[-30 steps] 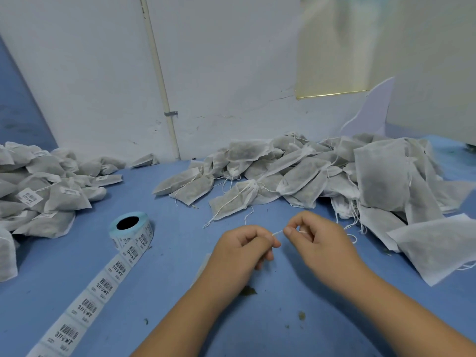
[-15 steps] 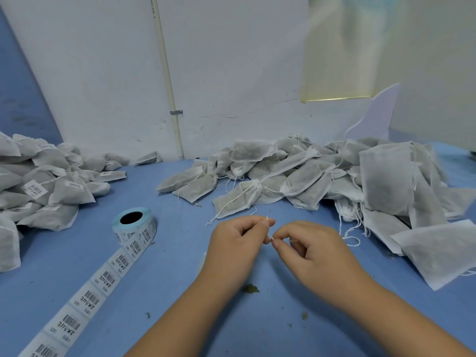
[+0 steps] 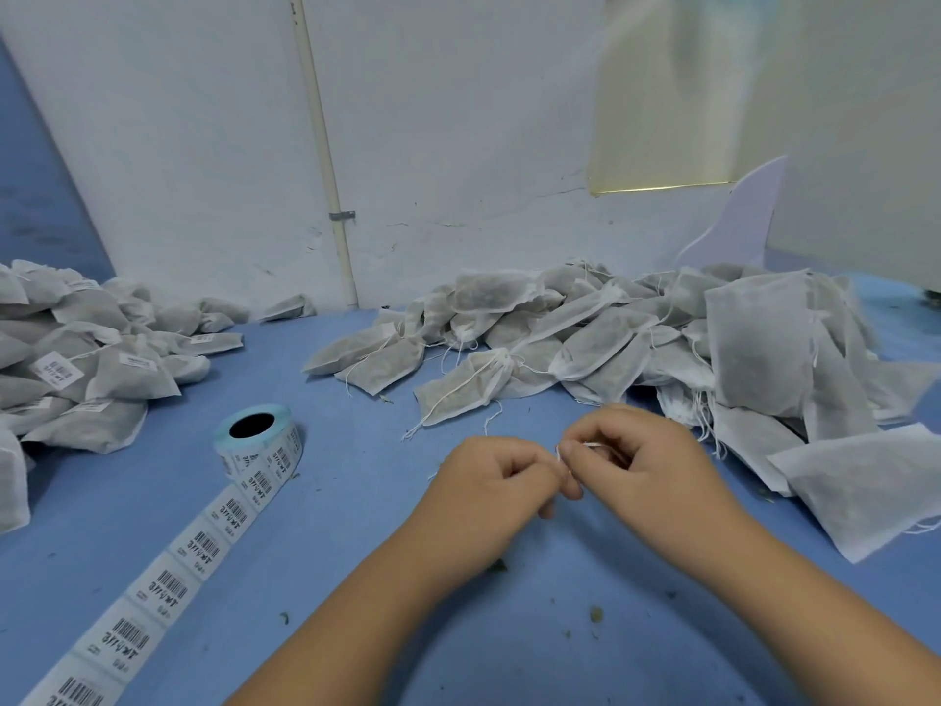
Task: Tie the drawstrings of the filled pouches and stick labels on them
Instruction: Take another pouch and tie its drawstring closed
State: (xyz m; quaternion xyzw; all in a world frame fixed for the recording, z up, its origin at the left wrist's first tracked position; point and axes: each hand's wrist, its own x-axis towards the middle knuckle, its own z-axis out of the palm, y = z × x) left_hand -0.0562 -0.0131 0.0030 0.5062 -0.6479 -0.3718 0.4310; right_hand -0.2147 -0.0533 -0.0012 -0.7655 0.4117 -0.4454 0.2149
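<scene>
Drawstring (image 3: 585, 444) ends are pinched between my left hand (image 3: 489, 481) and right hand (image 3: 646, 463). My fingers are curled tight and the knuckles nearly touch, so I judge I am closing a knot; its pouch is hidden under my palms. Untied pouches (image 3: 611, 328) heap at one o'clock, within reach. The label roll (image 3: 259, 440) waits at nine o'clock with its strip run toward me, and labelled pouches (image 3: 76, 369) pile at ten o'clock on the surface (image 3: 356, 501).

One label roll (image 3: 265, 450), one labelled pouch heap (image 3: 117, 374), one unlabelled heap (image 3: 611, 343), one drawstring (image 3: 586, 444), left hand (image 3: 489, 481), right hand (image 3: 646, 461)
</scene>
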